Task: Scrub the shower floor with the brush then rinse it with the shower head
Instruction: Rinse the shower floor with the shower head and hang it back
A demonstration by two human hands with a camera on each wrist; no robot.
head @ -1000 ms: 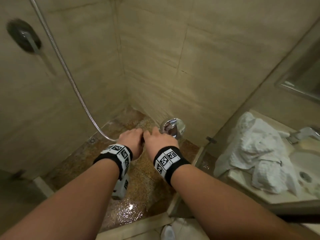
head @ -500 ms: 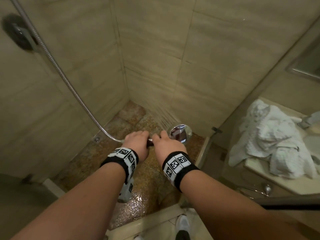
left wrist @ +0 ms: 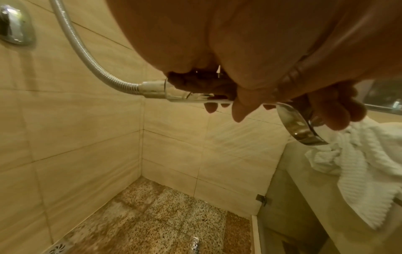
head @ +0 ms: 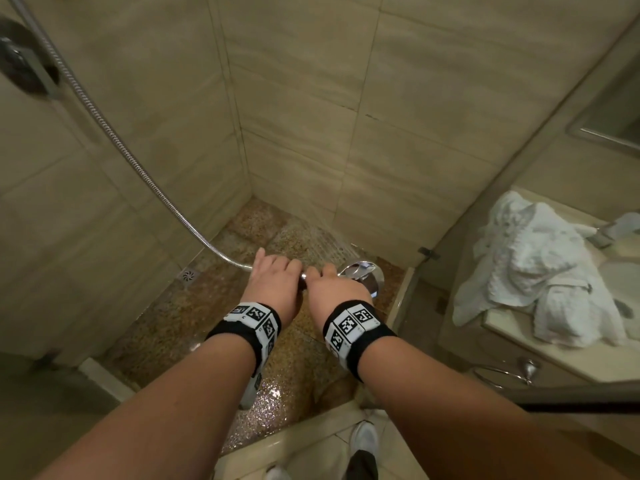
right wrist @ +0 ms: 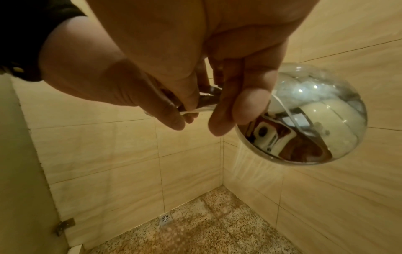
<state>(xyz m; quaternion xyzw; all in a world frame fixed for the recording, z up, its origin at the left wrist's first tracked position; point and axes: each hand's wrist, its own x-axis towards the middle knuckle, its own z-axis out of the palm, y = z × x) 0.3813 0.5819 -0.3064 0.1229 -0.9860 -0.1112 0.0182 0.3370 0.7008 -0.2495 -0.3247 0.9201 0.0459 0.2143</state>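
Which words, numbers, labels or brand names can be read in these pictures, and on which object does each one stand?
No readable text in any view.
The wristbands carry black-and-white square code patterns, not letters or numbers.
The shower head, held by the left hand and right hand, shows only reflections, no brand mark.

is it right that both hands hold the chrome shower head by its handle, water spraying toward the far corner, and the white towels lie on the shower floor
Not quite. The white towels lie on the sink counter outside the shower, not on the speckled shower floor; the head view shows this. The rest holds: left hand and right hand both hold the chrome shower head by its handle, spraying toward the far corner.
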